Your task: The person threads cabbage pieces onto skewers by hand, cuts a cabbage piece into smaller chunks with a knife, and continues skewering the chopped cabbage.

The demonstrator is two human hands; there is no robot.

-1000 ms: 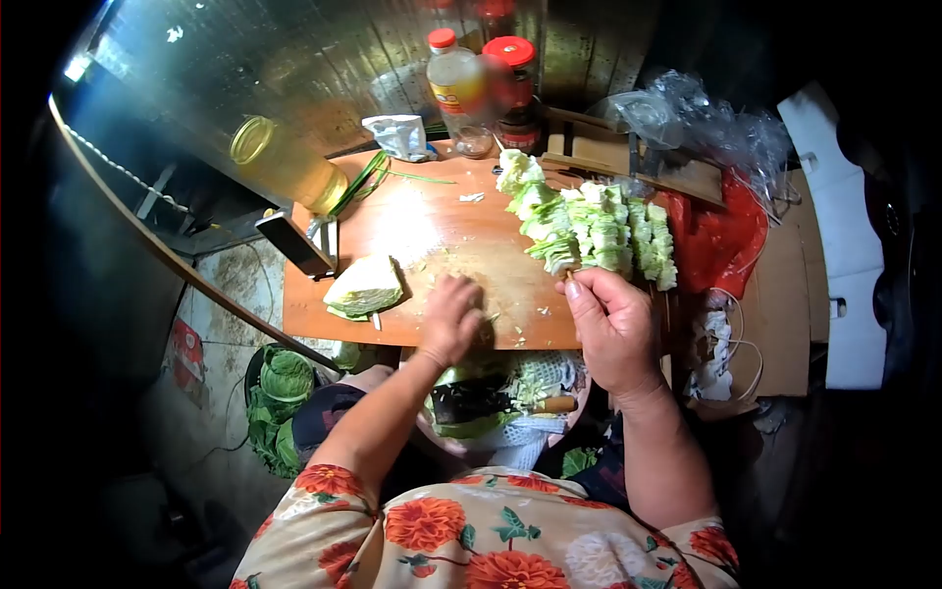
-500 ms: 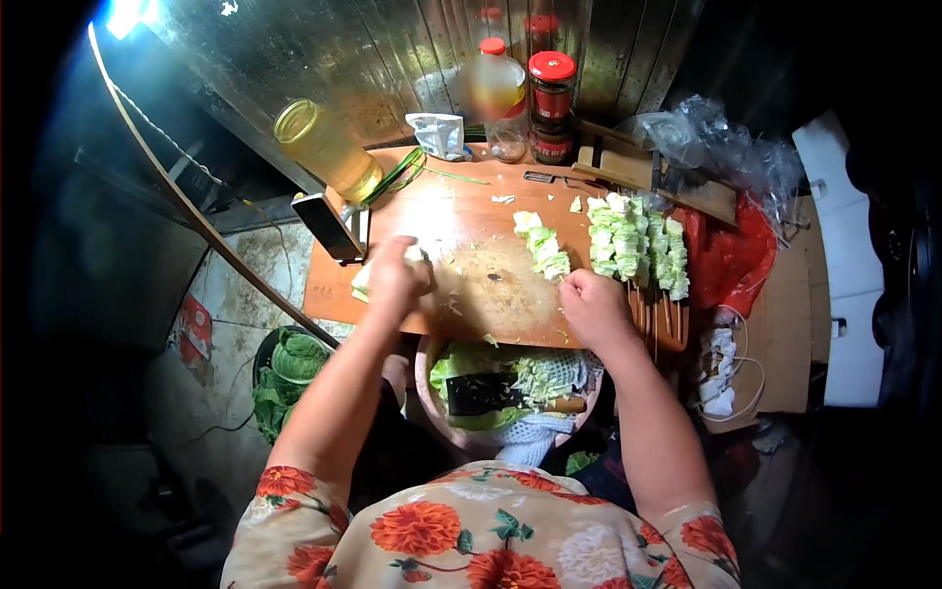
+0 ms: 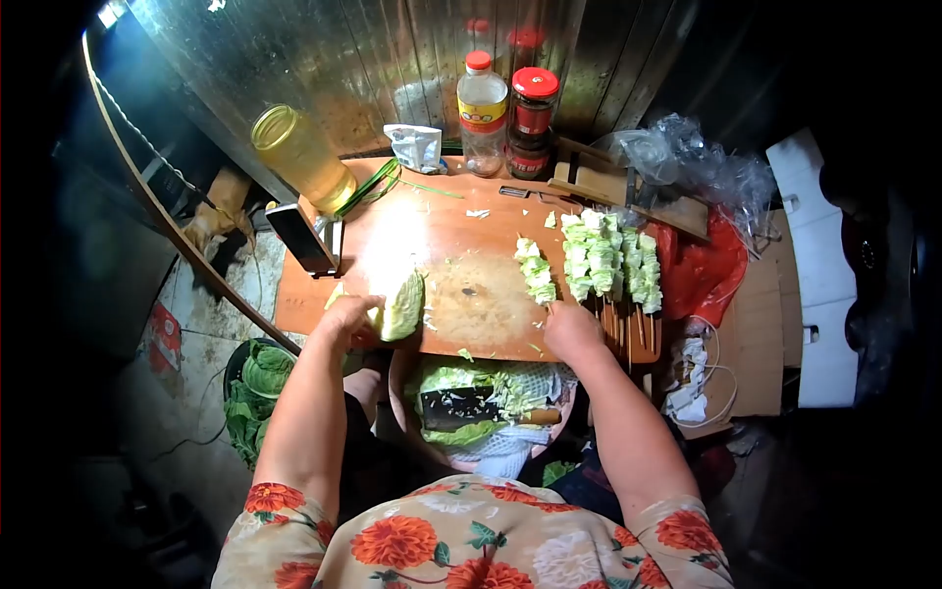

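Note:
My right hand point(image 3: 572, 332) is closed around the lower end of a skewer threaded with cabbage pieces point(image 3: 536, 271), at the right half of the wooden board point(image 3: 481, 221). Beside it lie several finished-looking cabbage skewers point(image 3: 593, 257), their bare sticks pointing toward me. On the left side, my left hand point(image 3: 348, 319) is low over the board with its fingers stretched out. A pale green cabbage leaf piece point(image 3: 402, 307) lies just right of its fingertips; whether they touch it I cannot tell. More cabbage shows behind that hand, partly hidden.
Below the board's front edge, a tub point(image 3: 400, 393) holds a cleaver point(image 3: 459, 407), cabbage scraps and a cloth. A phone point(image 3: 302, 240) on a stand, a tilted jar of yellow liquid point(image 3: 304, 162), a plastic bottle point(image 3: 482, 123) and red-lidded jars point(image 3: 532, 113) line the back. Cabbages point(image 3: 267, 373) sit lower left.
My left hand has moved left and toward me, leaving the cabbage leaf piece in plain view on the board. My right hand keeps hold of the skewer. The view has shifted slightly.

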